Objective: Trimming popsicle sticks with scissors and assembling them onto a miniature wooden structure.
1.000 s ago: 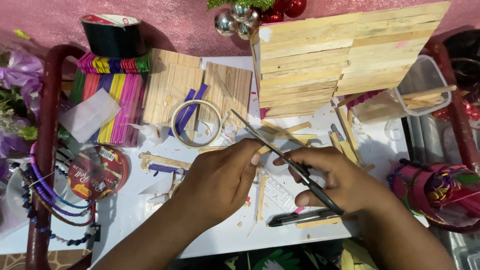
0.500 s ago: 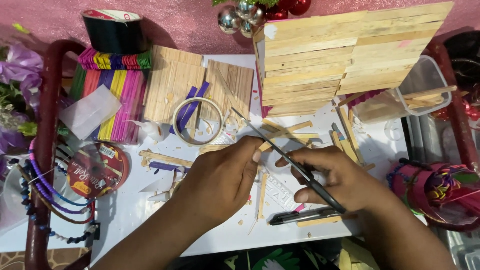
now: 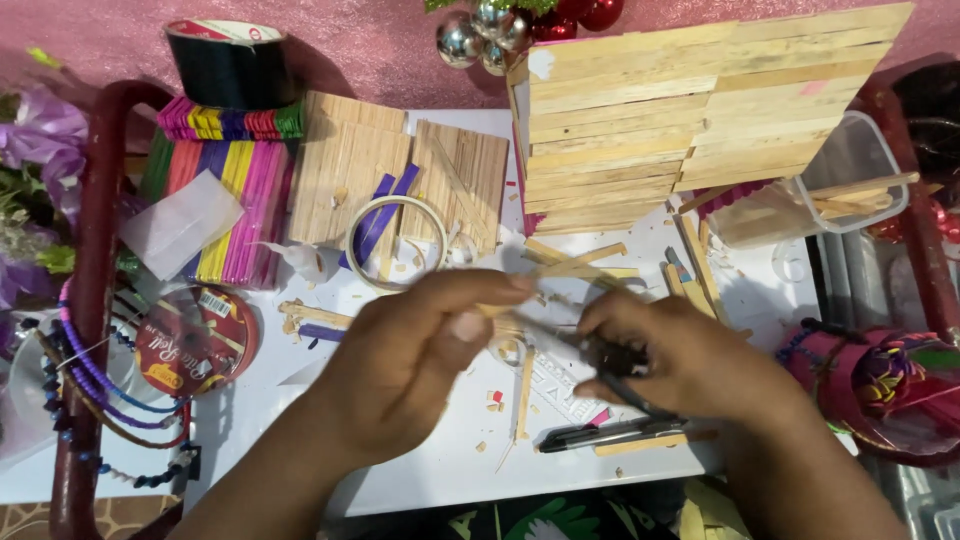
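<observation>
Your left hand [image 3: 420, 365] pinches a thin wooden stick [image 3: 497, 310] at mid-table; your right hand [image 3: 690, 365] is closed around dark-handled scissors [image 3: 615, 365], blades blurred, just beside the stick; the hands sit close together. The clear plastic tub [image 3: 850, 175] at upper right holds loose wooden sticks; a stick-built panel [image 3: 690, 110] overlaps its rim; a tape ring [image 3: 397, 243] lies near.
</observation>
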